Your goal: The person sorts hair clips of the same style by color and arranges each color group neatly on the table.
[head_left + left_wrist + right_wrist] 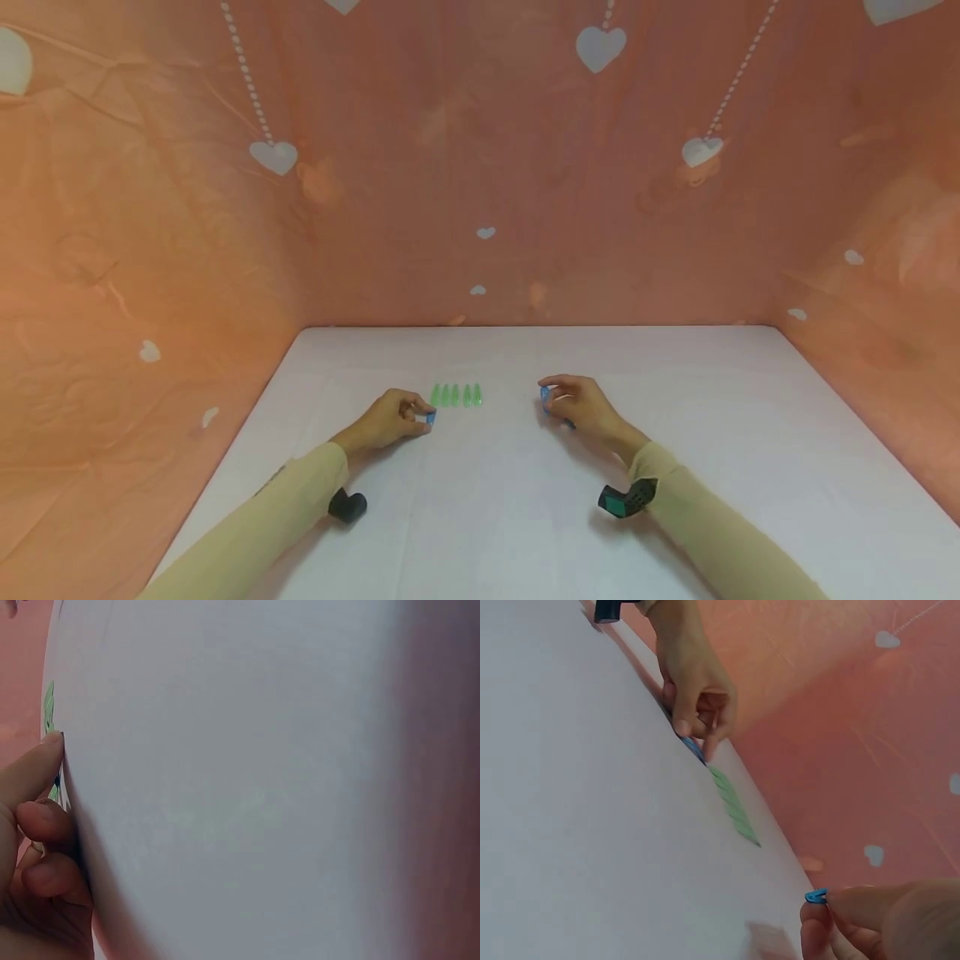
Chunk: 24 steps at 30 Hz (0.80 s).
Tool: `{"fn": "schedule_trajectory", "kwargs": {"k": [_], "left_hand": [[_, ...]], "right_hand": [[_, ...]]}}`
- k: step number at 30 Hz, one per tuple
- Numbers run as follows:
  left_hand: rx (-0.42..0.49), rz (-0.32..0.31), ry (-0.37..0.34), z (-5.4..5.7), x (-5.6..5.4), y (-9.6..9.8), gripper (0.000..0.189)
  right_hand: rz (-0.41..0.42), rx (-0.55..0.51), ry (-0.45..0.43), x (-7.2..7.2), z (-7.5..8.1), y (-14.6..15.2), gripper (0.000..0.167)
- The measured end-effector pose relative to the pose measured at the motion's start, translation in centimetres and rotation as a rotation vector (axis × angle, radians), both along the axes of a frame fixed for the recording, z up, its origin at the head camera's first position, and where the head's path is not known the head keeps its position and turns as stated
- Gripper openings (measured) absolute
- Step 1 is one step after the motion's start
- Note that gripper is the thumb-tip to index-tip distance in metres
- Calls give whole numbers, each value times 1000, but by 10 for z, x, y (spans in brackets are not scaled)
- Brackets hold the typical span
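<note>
Several green snap hair clips (pixel 456 395) lie side by side in a row on the white table. At the row's near left end, my left hand (pixel 392 418) pinches a blue hair clip (pixel 431 417) between thumb and finger, at the table surface. To the right of the row, my right hand (pixel 588 406) holds another blue hair clip (pixel 545 394) by its fingertips; this clip (pixel 817 896) shows plainly in the right wrist view. A small dark blue bit (pixel 570 423) peeks out beneath the right hand; what it is I cannot tell. The left wrist view mostly hides the left clip behind fingers.
The white table (pixel 480 517) runs back to an orange curtain (pixel 480 167) with white hearts, which also hangs at both sides. Dark devices are strapped at the left wrist (pixel 348 506) and right wrist (pixel 628 498).
</note>
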State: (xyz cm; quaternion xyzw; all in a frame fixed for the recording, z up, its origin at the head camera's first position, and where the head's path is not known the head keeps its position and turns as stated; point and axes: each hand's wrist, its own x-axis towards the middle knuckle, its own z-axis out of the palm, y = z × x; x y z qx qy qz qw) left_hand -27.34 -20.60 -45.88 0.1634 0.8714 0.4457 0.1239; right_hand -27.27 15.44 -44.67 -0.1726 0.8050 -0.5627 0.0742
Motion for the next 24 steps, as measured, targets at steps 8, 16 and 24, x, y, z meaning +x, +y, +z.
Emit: {"fn": "schedule_trajectory", "kwargs": {"k": [8, 16, 24], "left_hand": [[-10, 14, 1, 0, 0, 0, 30], [-15, 5, 8, 2, 0, 1, 31], [16, -12, 8, 3, 0, 0, 31]], "right_hand": [[93, -64, -21, 6, -9, -23, 43], [114, -94, -61, 9, -13, -56, 46], [149, -108, -57, 9, -19, -92, 43]]}}
